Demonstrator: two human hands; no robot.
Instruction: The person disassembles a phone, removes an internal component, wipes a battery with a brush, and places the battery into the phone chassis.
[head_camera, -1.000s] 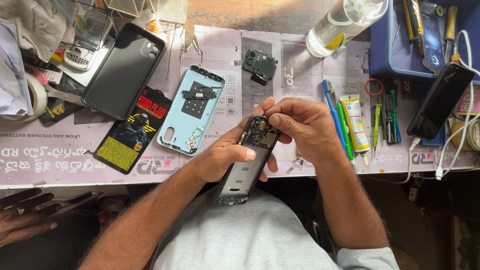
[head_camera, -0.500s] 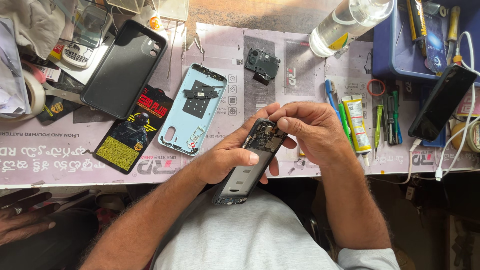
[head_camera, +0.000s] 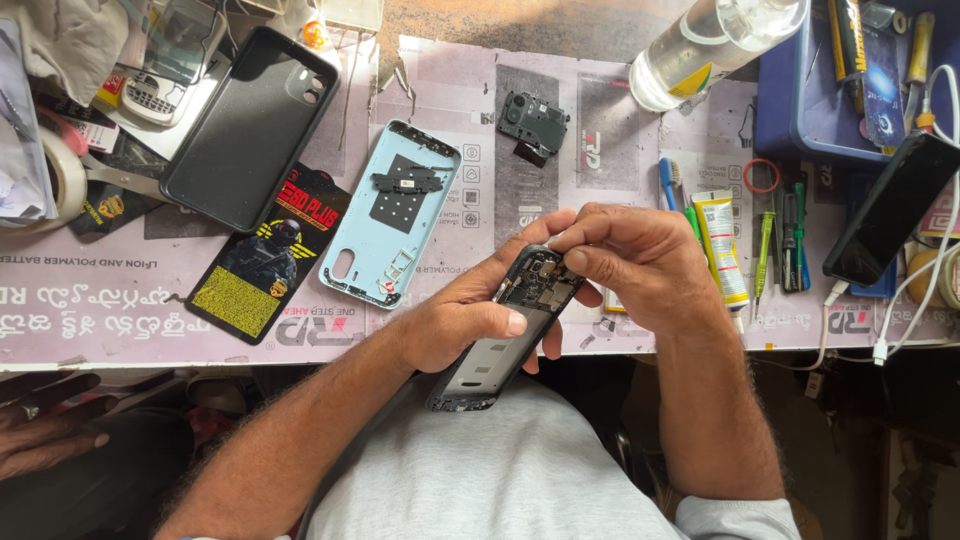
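We find the left hand (head_camera: 465, 320) closed around the opened dark phone body with exposed circuit board (head_camera: 505, 330), held just off the near edge of the worktable (head_camera: 620, 120). The right hand (head_camera: 640, 262) pinches its fingertips at the phone's top end. A pale blue plastic back cover (head_camera: 385, 215) lies beside them.

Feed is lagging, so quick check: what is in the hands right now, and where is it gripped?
The left hand holds the opened phone around its middle. The right hand fingertips pinch at its upper end.
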